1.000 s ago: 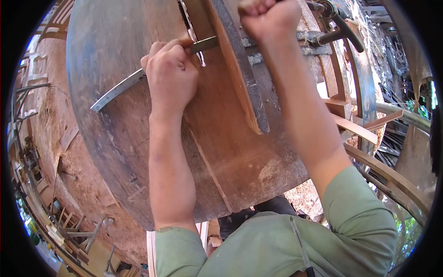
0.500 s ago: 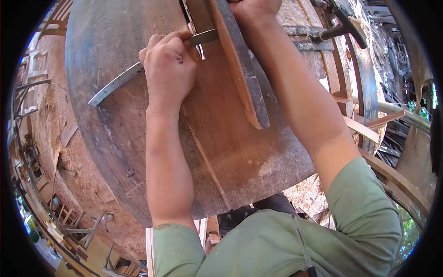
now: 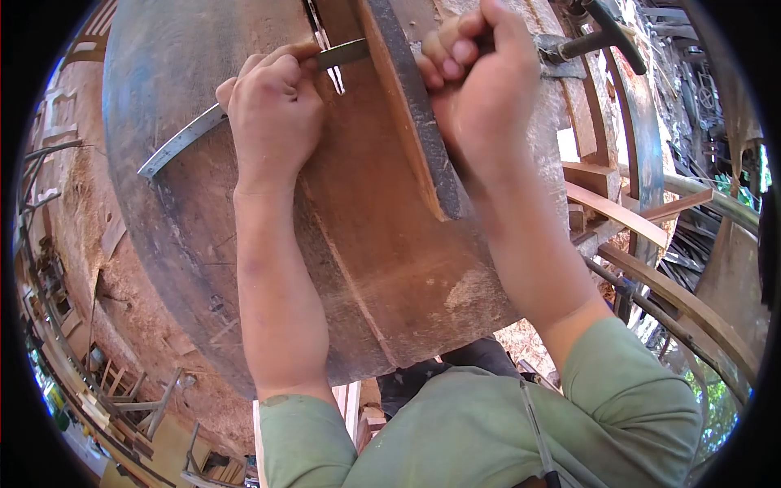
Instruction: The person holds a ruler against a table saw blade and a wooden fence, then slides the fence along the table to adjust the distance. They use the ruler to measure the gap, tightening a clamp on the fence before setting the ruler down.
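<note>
My left hand (image 3: 277, 102) is closed around a metal ruler (image 3: 189, 140), pinching it between thumb and fingers. The ruler lies across a worn wooden saw table (image 3: 390, 301), and its far end meets the side of a long wooden fence (image 3: 407, 122). Under the ruler, a thin saw blade (image 3: 332, 69) shows in the slot. On the fence's other side is my right hand (image 3: 492, 93), curled into a loose fist close against the fence. Nothing shows between its fingers, which are slightly blurred.
A dark metal clamp with a T-handle (image 3: 598, 41) sits at the table's upper right. Wooden strips (image 3: 618, 213) and a curved rail lie beyond the right edge. Sawdust (image 3: 122, 285) covers the ground at left, with chair frames and stacked timber farther out.
My right hand has come back toward me along the fence and now shows as a fist. The left hand, ruler, fence and table appear shifted slightly left in view.
</note>
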Demonstrator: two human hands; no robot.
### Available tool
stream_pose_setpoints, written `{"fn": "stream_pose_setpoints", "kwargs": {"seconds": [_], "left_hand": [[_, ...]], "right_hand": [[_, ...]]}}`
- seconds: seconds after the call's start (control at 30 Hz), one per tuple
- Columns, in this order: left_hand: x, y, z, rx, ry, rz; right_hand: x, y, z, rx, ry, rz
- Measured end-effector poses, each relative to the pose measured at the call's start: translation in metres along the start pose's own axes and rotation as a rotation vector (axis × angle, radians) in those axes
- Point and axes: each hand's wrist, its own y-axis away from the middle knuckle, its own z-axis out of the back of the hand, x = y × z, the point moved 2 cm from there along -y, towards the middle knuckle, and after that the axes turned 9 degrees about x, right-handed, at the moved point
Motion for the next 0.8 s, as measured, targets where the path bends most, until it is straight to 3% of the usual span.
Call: {"fn": "stream_pose_setpoints", "kwargs": {"seconds": [0.07, 0.3, 0.37, 0.8], "left_hand": [[0.001, 0.001, -0.001, 0.020, 0.029, 0.021], [0.005, 0.002, -0.004, -0.016, 0.036, -0.016], [0.007, 0.002, -0.004, -0.019, 0.046, -0.029], [0.008, 0.003, -0.003, 0.000, 0.046, -0.080]], "right_hand": [[0.003, 0.017, 0.001, 0.001, 0.273, 0.020], [0.000, 0.028, 0.026, 0.167, 0.250, 0.002], [-0.007, 0.029, 0.026, 0.133, 0.036, 0.007], [-0.008, 0.030, 0.032, 0.285, 0.073, 0.009]]}}
